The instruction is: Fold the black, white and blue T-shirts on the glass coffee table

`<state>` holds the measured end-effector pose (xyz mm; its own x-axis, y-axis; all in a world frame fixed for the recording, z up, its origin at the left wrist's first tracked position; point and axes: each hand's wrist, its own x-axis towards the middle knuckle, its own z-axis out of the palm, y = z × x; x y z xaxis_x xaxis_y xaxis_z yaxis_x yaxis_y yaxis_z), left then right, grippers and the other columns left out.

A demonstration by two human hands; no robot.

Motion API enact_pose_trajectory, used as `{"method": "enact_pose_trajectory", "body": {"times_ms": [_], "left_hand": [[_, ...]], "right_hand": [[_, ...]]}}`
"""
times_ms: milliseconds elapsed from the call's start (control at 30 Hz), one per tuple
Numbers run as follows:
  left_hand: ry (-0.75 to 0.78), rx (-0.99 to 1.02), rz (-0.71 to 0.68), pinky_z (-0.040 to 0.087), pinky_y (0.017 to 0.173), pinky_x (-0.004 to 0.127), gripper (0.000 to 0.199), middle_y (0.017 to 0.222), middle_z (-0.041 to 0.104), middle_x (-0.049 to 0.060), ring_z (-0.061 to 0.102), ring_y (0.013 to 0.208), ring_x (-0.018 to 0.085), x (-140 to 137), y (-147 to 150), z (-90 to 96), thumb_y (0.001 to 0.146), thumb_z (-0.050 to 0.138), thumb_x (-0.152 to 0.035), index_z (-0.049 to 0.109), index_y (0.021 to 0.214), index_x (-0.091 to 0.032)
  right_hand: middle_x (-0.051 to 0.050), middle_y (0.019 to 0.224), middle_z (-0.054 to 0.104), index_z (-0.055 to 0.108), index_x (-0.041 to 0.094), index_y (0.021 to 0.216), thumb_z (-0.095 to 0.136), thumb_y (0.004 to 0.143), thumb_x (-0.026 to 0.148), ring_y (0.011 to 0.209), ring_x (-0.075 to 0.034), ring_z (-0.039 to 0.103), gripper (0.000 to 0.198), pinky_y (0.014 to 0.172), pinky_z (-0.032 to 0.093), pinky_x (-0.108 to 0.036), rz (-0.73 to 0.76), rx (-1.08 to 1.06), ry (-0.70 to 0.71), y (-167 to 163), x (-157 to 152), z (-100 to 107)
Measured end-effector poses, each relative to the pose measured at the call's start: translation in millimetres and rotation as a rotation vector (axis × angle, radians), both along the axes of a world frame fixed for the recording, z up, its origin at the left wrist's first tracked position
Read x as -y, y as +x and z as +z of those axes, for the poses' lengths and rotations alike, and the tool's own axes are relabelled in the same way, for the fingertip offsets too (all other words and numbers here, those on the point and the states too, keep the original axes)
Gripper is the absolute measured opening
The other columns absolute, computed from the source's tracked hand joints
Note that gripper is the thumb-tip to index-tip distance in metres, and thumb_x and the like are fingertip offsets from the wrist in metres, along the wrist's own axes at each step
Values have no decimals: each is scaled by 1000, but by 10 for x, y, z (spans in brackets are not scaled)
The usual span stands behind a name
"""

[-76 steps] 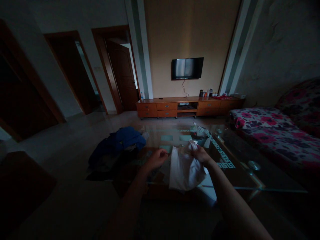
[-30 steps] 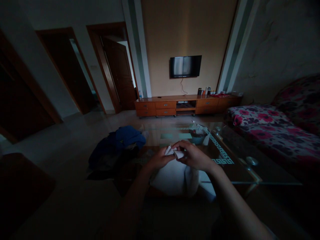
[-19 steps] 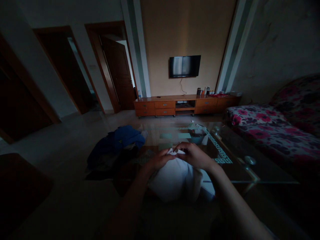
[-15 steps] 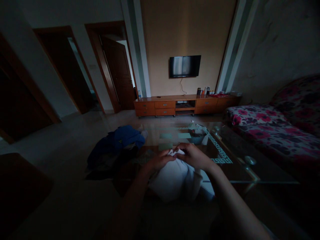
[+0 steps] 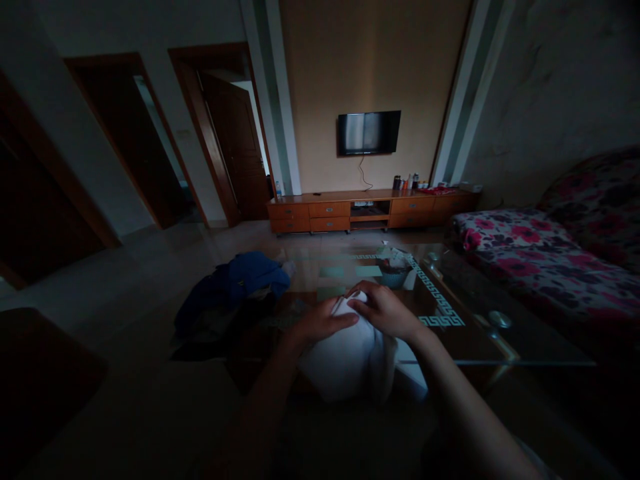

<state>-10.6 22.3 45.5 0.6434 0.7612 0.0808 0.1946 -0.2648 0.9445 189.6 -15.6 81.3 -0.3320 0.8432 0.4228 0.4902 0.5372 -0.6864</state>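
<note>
A white cloth garment (image 5: 340,360) hangs from both my hands over the near edge of the glass coffee table (image 5: 540,353); its exact kind cannot be made out in the dim light. My left hand (image 5: 323,323) pinches the gathered top edge from the left, thumb lying across the fabric. From the right, my right hand (image 5: 385,310) grips the same bunched edge, its thumb and fingers close to the left ones. Folds droop below the right hand. To the left, a heap of blue clothes (image 5: 245,280) rests on the table with darker cloth beneath.
Behind the table's far part shows a bin (image 5: 395,270) with crumpled bits in it. A low wooden cabinet (image 5: 330,217) stands under a wall-mounted television (image 5: 369,133). On the right is a flowered sofa (image 5: 535,253). Dark furniture (image 5: 45,373) sits at the left.
My hands have shifted slightly on the cloth's top edge, and the left thumb lies flatter over it. More of the edge stands up between the fingers. The blue heap has not moved.
</note>
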Motion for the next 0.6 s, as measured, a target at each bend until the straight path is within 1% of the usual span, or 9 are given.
{"method": "enact_pose_trajectory", "body": {"times_ms": [100,167,233,267,300,333,433,500,600], "left_hand": [[71,-29,47,48,79,30,42,95,71,5,63,89,22,-26,-11,1,82,72,-45,70,111,-15],[79,-57,58,48,76,29,40,92,71,5,63,86,21,-61,-54,-12,82,70,-45,71,109,-15],[61,-66,62,48,77,30,41,95,73,5,64,89,23,-94,-118,-20,81,70,-45,71,109,-15],[50,-61,76,49,79,31,41,98,73,6,65,92,24,-104,-153,-19,80,71,-44,71,108,-15],[41,-55,95,49,82,32,41,101,74,6,65,96,25,-108,-185,-14,79,72,-44,71,108,-15],[36,-47,121,50,85,33,41,104,74,6,65,99,26,-107,-212,-4,78,73,-43,72,108,-16],[30,-21,127,50,90,34,42,109,75,7,65,105,28,-82,-249,39,76,75,-42,72,109,-17],[8,4,77,51,89,34,50,111,75,9,66,105,28,-60,-240,70,73,79,-43,70,114,-16],[0,-1,34,52,87,35,57,109,75,11,67,101,27,-37,-224,122,71,82,-47,70,115,-14]], "right_hand": [[-7,101,70,67,20,102,65,90,35,94,-20,65,20,87,51,-35,-24,-79,10,19,-16,-56],[-8,116,66,61,20,122,77,80,40,103,-21,62,49,90,51,-35,-20,-135,-12,79,-18,-111],[-9,127,62,49,22,141,87,66,42,108,-21,61,86,90,52,-33,80,-127,-130,160,-10,-161],[-8,127,63,46,22,144,89,62,41,107,-21,61,94,87,53,-31,144,-94,-214,199,-4,-180],[-6,121,65,50,21,141,90,60,41,100,-20,63,92,82,53,-29,191,-41,-300,231,2,-194],[-3,110,68,58,20,132,89,61,40,91,-18,63,80,75,52,-28,208,25,-373,255,6,-202],[3,73,63,70,16,89,82,69,39,65,-12,54,33,57,43,-23,149,218,-476,263,14,-204],[5,62,54,66,15,73,77,73,37,58,-9,47,24,53,37,-22,116,255,-465,230,15,-195],[6,60,51,64,15,71,77,72,35,56,-8,44,24,51,34,-21,107,213,-454,200,20,-167]]}}
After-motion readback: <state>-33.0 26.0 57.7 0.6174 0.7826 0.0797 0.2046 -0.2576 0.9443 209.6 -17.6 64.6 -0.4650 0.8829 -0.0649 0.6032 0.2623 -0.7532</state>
